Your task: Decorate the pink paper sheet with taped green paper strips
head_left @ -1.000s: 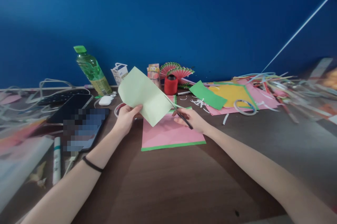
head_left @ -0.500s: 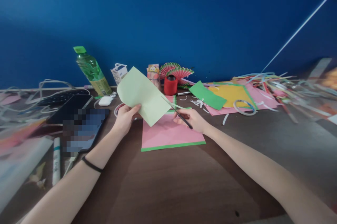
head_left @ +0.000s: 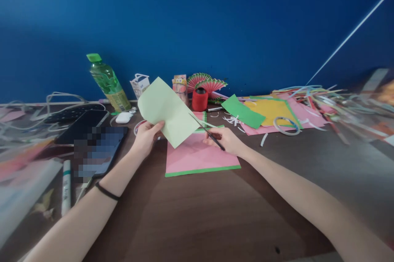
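My left hand (head_left: 148,136) pinches a pale green sheet of paper (head_left: 168,112) by its lower left edge, thumb on top. The sheet is tilted up above the table, its left side curling. My right hand (head_left: 225,140) is closed on a pair of dark scissors (head_left: 215,138); the blades reach the sheet's right edge, where a thin strip hangs off to the right. Most of the scissor handles are hidden by my fingers. Below both hands lies a pink sheet (head_left: 201,157) with green borders, partly covered by the pale green paper.
Behind stand a red glue bottle (head_left: 200,99), pink paper fans (head_left: 212,85) and a green drink bottle (head_left: 109,83). Phones (head_left: 104,151) and a marker (head_left: 65,188) lie left. Right are green paper (head_left: 243,111), yellow paper (head_left: 271,111), a tape roll (head_left: 287,126) and paper scraps (head_left: 232,120).
The pale green sheet has turned very slightly in my left hand. My right hand and the scissors stay almost in place at its edge.
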Motion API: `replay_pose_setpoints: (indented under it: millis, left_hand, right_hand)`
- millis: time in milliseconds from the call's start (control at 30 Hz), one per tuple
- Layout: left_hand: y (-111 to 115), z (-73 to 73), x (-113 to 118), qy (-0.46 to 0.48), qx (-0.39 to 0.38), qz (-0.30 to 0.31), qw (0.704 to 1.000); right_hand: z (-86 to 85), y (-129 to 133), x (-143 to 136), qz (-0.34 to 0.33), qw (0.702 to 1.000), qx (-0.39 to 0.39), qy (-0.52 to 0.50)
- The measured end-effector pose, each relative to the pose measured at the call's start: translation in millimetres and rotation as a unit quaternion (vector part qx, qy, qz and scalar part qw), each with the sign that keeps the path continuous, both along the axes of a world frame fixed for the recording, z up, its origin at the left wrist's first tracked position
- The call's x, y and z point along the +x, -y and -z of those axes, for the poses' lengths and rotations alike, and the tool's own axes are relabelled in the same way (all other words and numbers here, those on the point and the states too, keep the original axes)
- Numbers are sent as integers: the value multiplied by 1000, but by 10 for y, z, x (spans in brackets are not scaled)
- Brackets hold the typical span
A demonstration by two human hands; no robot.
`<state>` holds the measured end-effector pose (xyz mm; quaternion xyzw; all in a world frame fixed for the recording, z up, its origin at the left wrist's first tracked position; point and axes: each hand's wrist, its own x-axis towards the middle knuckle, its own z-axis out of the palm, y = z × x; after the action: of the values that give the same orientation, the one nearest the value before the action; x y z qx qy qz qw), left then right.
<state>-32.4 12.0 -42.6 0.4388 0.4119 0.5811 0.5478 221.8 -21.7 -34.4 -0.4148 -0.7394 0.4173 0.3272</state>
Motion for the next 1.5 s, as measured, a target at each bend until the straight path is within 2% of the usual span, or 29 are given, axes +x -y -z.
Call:
replay_pose_setpoints:
  millis: [433, 567, 667, 733, 867, 933, 1033, 1133, 1233, 1500]
  left_hand:
    - [-7, 9, 3, -21, 12, 9, 1000]
    - [2, -7, 11, -20, 10, 3, 1000]
    - [-11, -31, 1, -31, 2, -19, 999]
    - [-40, -57, -33, -35, 0, -40, 999]
    - [-106, -146, -144, -49, -3, -50, 998]
    - [-115, -194, -184, -71, -4, -48, 996]
    - [-82, -242, -189, -127, 7, -27, 992]
    - [-14, -264, -140, -204, 24, 14, 979]
    - [49, -287, -79, -256, 40, 29, 965]
    - [124, -352, 11, -274, 47, 49, 959]
  right_hand:
    - [24, -4, -12, 27, 1000, -9, 4]
    - [29, 6, -13, 27, 999, -43, 8]
    - [13, -23, 25, -7, 996, -87, 13]
    - [-38, -61, 88, -57, 992, -110, 34]
    - [-198, -147, 283, -182, 972, -84, 122]
    - [-264, -170, 366, -185, 969, -72, 145]
    - [-329, -156, 407, -173, 968, -95, 157]
    - [-372, -102, 356, -200, 960, -111, 161]
    - [-403, -45, 286, -232, 951, -122, 166]
    - [-454, 24, 195, -225, 950, -139, 165]
